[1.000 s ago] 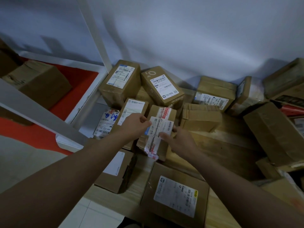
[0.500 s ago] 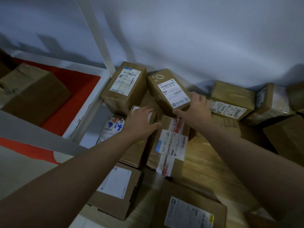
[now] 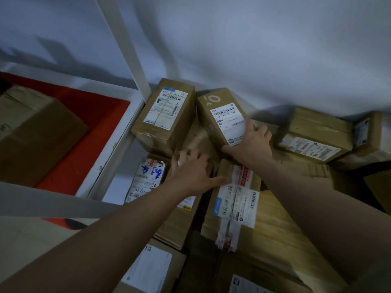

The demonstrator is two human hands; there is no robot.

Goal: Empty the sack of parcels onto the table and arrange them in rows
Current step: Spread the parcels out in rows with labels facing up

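Parcels crowd the wooden table (image 3: 273,227) under my head camera, most of them brown cartons with white shipping labels. My right hand (image 3: 252,142) reaches to the back row and grips the near right corner of the carton printed with a white "10" mark (image 3: 213,121), thumb along its near edge and fingers curled round its right side; that carton lies tilted against the grey wall (image 3: 254,49). Just left of it, touching the white shelf post (image 3: 124,49), stands the taller carton with the long barcode label (image 3: 167,119). My left hand (image 3: 190,170) lies with fingers spread and fairly straight on top of a narrow carton (image 3: 179,220) in the next row, pressing rather than gripping, its thumb touching the tape-wrapped carton (image 3: 232,204) beside it. Left of my wrist is a parcel with blue handwriting on its label (image 3: 146,178). Behind my right forearm sits a flat carton with a wide label (image 3: 313,138), close to the wall. Beyond the shelf frame, a large box (image 3: 36,132) rests on a red surface (image 3: 88,144). No sack shows here.
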